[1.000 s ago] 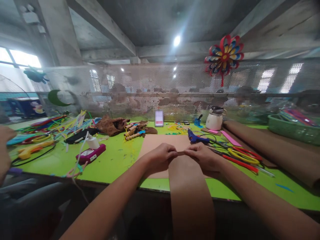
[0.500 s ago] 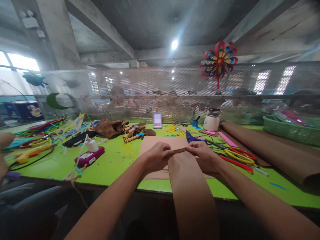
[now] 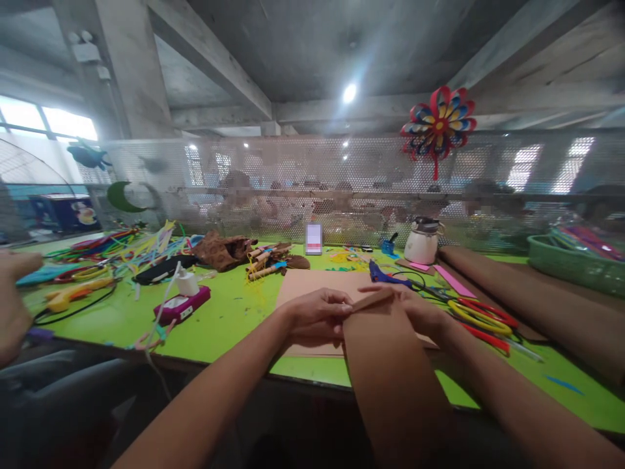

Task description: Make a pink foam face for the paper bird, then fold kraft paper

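Fingers [image 3: 342,306] of both hands were clamped on the top end of a brown paper strip [image 3: 390,378], at the near edge of the green table [image 3: 229,319].

The left hand [image 3: 317,316] pinched the strip's left corner with thumb over fingertips; the right hand [image 3: 417,312] was partly hidden behind the raised end, its fingers closed on the right side as far as could be seen. The strip hung from the hands over the table's near edge toward the person, above a flat brown sheet [image 3: 312,283] lying mid-table. The step looked like folding or rolling over the strip's end; the next move would seem to call for both pinches travelling evenly so the edge stayed square. A blue glue gun [image 3: 383,273] lay just beyond the right hand, scissors [image 3: 481,312] to its right. Another person's hand [image 3: 12,303] showed at the left edge.
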The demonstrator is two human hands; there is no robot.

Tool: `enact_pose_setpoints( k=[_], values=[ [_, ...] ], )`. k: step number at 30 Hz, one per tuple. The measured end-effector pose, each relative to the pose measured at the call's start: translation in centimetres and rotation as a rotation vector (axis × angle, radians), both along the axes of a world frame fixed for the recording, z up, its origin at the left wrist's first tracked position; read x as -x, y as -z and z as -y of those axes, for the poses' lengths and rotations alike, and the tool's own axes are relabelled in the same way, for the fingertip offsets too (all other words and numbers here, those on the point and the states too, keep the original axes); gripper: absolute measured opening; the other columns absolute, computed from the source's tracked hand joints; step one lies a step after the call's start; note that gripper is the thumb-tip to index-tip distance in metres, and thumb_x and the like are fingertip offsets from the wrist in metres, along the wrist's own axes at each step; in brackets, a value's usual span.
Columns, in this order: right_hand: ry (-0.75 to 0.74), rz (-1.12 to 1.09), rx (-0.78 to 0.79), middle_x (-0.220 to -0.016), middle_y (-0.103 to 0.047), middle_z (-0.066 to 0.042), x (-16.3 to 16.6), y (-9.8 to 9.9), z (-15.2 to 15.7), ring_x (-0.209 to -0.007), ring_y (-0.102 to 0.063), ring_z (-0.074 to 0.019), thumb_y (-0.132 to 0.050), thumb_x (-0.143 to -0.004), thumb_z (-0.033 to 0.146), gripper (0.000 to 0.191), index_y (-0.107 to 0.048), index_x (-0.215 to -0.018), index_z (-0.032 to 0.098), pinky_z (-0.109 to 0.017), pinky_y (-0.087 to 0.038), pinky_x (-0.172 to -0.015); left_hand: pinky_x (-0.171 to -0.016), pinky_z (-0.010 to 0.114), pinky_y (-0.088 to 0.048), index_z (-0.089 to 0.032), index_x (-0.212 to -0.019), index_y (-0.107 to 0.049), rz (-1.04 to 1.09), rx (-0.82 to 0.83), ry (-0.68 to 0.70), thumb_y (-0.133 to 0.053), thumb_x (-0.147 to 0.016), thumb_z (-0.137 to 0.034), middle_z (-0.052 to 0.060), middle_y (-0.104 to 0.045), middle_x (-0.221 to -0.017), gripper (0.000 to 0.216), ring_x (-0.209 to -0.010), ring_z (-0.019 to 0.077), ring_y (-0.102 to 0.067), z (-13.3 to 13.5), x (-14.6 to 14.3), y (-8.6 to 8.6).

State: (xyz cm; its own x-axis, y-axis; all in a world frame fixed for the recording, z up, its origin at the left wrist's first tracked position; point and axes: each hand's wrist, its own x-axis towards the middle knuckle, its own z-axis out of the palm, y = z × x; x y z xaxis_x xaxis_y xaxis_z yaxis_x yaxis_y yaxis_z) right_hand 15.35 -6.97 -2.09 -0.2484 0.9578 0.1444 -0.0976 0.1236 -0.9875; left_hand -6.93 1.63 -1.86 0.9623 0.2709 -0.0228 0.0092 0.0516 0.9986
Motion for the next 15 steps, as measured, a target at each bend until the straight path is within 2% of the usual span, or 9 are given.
enact_pose_setpoints(
  k=[2, 5, 9, 12, 15],
  values=[
    [-0.076, 0.086, -0.028, -0.084, -0.070, -0.006, 0.6, 0.0, 0.4, -0.074, -0.064, -0.0185, -0.074, -0.067, 0.028, 0.033, -0.071, -0.098, 0.018, -0.032, -0.048, -0.071, -0.061, 0.027, -0.041, -0.014, -0.089, -0.058, -0.042, 0.058, 0.070, -0.068, -0.076, -0.041, 0.001, -0.055, -0.063, 0.032, -0.057, 0.0123, -0.053, 0.3, -0.2, 0.2],
    [-0.081, 0.148, -0.139, -0.080, -0.067, -0.005, 1.3, 0.1, 0.7, -0.072, -0.060, -0.0168, -0.074, -0.069, 0.029, 0.017, -0.073, -0.080, 0.016, -0.030, -0.047, -0.069, -0.059, 0.024, -0.036, -0.012, -0.083, -0.062, -0.085, 0.086, 0.091, -0.074, -0.071, -0.040, 0.001, -0.056, -0.064, 0.033, -0.057, 0.0096, -0.050, 0.8, -0.5, 0.6],
    [-0.026, 0.116, -0.154, -0.071, -0.063, -0.003, 1.8, 0.1, 0.7, -0.067, -0.056, -0.0153, -0.074, -0.069, 0.033, 0.019, -0.070, -0.070, 0.015, -0.028, -0.045, -0.066, -0.065, 0.026, -0.038, -0.011, -0.083, -0.065, -0.069, 0.142, 0.062, -0.078, -0.066, -0.037, 0.000, -0.055, -0.067, 0.034, -0.060, 0.0093, -0.048, 1.4, -0.7, 1.0],
    [0.029, -0.004, -0.092, -0.075, -0.064, -0.003, 1.8, 0.0, 0.4, -0.067, -0.057, -0.0139, -0.072, -0.072, 0.036, 0.022, -0.068, -0.080, 0.016, -0.027, -0.045, -0.066, -0.068, 0.027, -0.040, -0.010, -0.083, -0.066, -0.051, 0.027, -0.073, -0.075, -0.067, -0.040, 0.004, -0.059, -0.074, 0.035, -0.066, 0.0124, -0.052, 0.8, -1.1, 0.8],
    [0.062, -0.005, -0.037, -0.078, -0.065, -0.003, 1.8, 0.4, 0.1, -0.066, -0.057, -0.0127, -0.071, -0.073, 0.041, 0.027, -0.066, -0.085, 0.017, -0.025, -0.044, -0.065, -0.066, 0.025, -0.041, -0.009, -0.085, -0.063, 0.032, -0.177, -0.318, -0.067, -0.073, -0.042, 0.006, -0.060, -0.078, 0.035, -0.068, 0.0128, -0.054, -0.9, -1.4, 0.3]
  ],
)
